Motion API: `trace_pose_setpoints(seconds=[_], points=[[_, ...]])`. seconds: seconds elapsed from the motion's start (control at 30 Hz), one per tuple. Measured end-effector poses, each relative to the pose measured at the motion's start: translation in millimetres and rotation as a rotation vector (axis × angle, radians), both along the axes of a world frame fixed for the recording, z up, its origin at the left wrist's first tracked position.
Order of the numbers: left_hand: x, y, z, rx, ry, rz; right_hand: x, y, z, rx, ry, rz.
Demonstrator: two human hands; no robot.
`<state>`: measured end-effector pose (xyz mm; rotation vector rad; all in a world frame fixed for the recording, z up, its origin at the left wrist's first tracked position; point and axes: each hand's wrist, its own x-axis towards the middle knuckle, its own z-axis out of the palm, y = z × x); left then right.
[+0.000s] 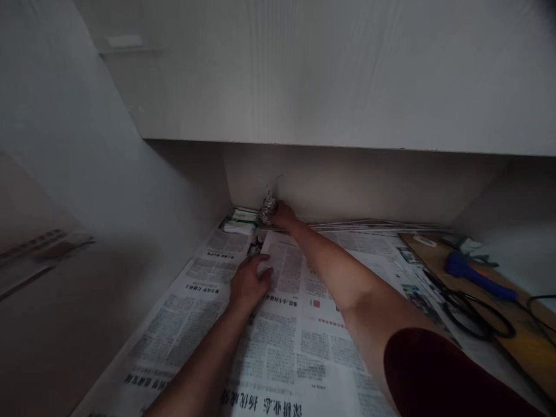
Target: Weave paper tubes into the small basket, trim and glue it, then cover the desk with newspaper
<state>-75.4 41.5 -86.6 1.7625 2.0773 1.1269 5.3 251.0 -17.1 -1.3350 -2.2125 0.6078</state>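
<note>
At the back of the shelf, my right hand (285,215) is closed around the side of a spool of twine (269,208). It looks dark and pale, narrows towards the top, and thin loose ends stick up from it. Nearer to me, my left hand (251,281) is over the newspaper (269,330), thumb and fingers apart, with nothing in it. Whether its fingertips press on the paper I cannot tell. A white packet with a green band (241,222) lies in the back left corner, just left of the spool.
A white panel (304,75) overhangs the back part of the space. Side wall (174,220) on the left. To the right, black-handled scissors (478,315) and a blue tool with a cord (478,278) lie by a brown board (527,347). Flat sheets (369,225) lie along the back wall.
</note>
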Motion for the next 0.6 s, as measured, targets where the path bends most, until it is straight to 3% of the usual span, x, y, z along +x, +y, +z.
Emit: trace_pose_setpoints(seconds=[0.13, 0.23, 0.37, 0.6], points=[[0.1, 0.5, 0.9, 0.0, -0.02, 0.002, 16.8, -9.5, 2.9, 0.003, -0.05, -0.055], [-0.4, 1.5, 1.0, 0.0, -0.057, 0.014, 44.6, -29.8, 6.7, 0.025, -0.074, -0.044], [-2.0, 3.5, 3.3, 0.0, -0.1, 0.019, 105.8, -72.5, 5.4, 0.07, -0.095, -0.033], [-3.2, 3.8, 16.3, -0.051, -0.119, -0.015, 232.1, -144.8, -7.5, 0.124, -0.175, -0.224]])
